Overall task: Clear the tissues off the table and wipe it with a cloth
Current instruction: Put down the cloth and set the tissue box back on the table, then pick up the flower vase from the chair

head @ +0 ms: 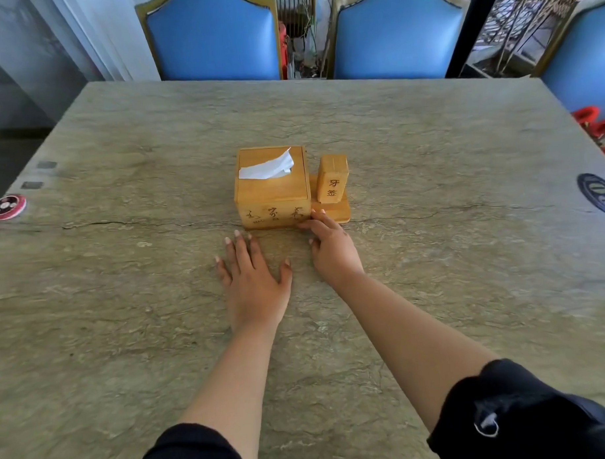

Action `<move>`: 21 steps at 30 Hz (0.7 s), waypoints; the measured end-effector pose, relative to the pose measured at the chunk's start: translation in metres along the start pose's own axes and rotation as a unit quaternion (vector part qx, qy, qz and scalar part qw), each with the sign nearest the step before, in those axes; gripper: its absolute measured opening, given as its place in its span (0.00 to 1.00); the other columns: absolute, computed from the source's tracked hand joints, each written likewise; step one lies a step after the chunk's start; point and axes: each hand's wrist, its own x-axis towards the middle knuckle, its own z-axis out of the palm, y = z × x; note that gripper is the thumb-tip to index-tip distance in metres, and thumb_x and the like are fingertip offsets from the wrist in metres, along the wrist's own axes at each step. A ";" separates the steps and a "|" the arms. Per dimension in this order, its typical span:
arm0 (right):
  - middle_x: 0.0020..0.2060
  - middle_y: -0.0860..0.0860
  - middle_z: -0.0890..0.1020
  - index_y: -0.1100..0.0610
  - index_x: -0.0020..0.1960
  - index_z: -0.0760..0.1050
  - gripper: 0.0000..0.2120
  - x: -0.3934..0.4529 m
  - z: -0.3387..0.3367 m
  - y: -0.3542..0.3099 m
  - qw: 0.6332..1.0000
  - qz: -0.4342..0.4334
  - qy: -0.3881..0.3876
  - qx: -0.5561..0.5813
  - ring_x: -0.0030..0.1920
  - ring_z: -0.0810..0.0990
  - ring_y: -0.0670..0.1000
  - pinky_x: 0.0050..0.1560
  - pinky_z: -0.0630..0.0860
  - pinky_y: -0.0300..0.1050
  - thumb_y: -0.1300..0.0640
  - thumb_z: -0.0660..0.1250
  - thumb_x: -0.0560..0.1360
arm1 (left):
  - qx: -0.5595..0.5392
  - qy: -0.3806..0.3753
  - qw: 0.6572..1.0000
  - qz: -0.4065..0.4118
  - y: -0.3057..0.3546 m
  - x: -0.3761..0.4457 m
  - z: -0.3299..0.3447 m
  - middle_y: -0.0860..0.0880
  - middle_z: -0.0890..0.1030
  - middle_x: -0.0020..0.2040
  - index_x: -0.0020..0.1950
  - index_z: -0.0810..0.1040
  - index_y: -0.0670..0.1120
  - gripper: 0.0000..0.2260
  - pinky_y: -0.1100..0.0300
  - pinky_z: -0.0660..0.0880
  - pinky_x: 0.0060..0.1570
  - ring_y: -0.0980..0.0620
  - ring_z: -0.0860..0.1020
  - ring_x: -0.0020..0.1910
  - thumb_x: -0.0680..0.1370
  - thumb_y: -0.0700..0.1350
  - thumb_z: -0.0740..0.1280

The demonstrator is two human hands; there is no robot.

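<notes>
The wooden tissue box [273,187] is set in the middle of the worktop [124,270], straight ahead of both hands. Its near right corner is touched by the fingers of the right hand [331,245], which is nearer. The left hand [253,275] is laid flat and open. Nothing is held.

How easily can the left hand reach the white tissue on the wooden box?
Probably yes: the left hand lies flat just before the wooden box, and nothing covers the tissue.
</notes>
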 end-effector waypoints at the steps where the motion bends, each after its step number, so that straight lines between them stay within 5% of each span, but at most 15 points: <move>1: 0.74 0.50 0.65 0.53 0.65 0.75 0.19 0.000 -0.002 0.000 1.000 0.002 -0.006 0.009 0.77 0.57 0.50 0.73 0.62 0.50 0.66 0.56 0.79 | -0.004 -0.002 1.000 0.002 0.000 0.000 0.000 0.41 0.49 0.79 0.78 0.52 0.40 0.36 0.43 0.44 0.76 0.43 0.45 0.78 0.78 0.63 0.45; 6: 0.73 0.48 0.68 0.51 0.62 0.77 0.20 -0.023 -0.026 0.002 0.998 0.012 0.003 0.054 0.77 0.56 0.46 0.70 0.63 0.42 0.68 0.55 0.78 | -0.082 -0.004 0.997 -0.008 -0.005 0.001 -0.007 0.43 0.53 0.79 0.77 0.58 0.43 0.32 0.47 0.42 0.76 0.45 0.47 0.79 0.79 0.60 0.57; 9: 0.67 0.48 0.75 0.50 0.59 0.78 0.19 -0.050 -0.050 0.006 0.994 0.044 0.027 0.092 0.63 0.74 0.49 0.53 0.72 0.37 0.67 0.56 0.78 | -0.147 -0.030 0.988 -0.038 0.004 -0.007 -0.022 0.44 0.62 0.75 0.73 0.67 0.47 0.23 0.45 0.49 0.76 0.44 0.55 0.77 0.79 0.53 0.62; 11: 0.61 0.46 0.78 0.48 0.56 0.79 0.18 -0.069 -0.069 0.011 0.990 0.069 0.035 0.121 0.53 0.77 0.46 0.43 0.72 0.34 0.65 0.57 0.77 | -0.215 -0.061 0.973 -0.059 0.023 -0.021 -0.034 0.45 0.69 0.69 0.68 0.72 0.50 0.17 0.45 0.66 0.68 0.44 0.69 0.67 0.79 0.50 0.62; 13: 0.58 0.45 0.81 0.48 0.55 0.80 0.17 -0.088 -0.092 0.019 0.986 0.077 0.050 0.141 0.56 0.78 0.46 0.48 0.73 0.35 0.65 0.58 0.77 | -0.292 -0.089 0.950 -0.065 0.053 -0.042 -0.049 0.47 0.73 0.65 0.63 0.76 0.53 0.12 0.52 0.75 0.54 0.47 0.76 0.56 0.80 0.48 0.61; 16: 0.55 0.43 0.83 0.49 0.54 0.80 0.16 -0.122 -0.137 0.036 0.985 0.078 0.074 0.133 0.54 0.80 0.46 0.52 0.75 0.39 0.65 0.58 0.78 | -0.389 -0.122 0.910 -0.073 0.105 -0.080 -0.070 0.49 0.80 0.59 0.61 0.77 0.51 0.11 0.51 0.76 0.46 0.44 0.79 0.53 0.81 0.46 0.60; 21: 0.51 0.45 0.84 0.50 0.52 0.81 0.17 -0.186 -0.218 0.087 0.978 0.096 0.121 0.142 0.50 0.79 0.45 0.40 0.69 0.24 0.65 0.58 0.76 | -0.486 -0.169 0.856 -0.057 0.193 -0.134 -0.075 0.49 0.83 0.54 0.51 0.79 0.53 0.07 0.61 0.71 0.36 0.52 0.82 0.48 0.81 0.45 0.61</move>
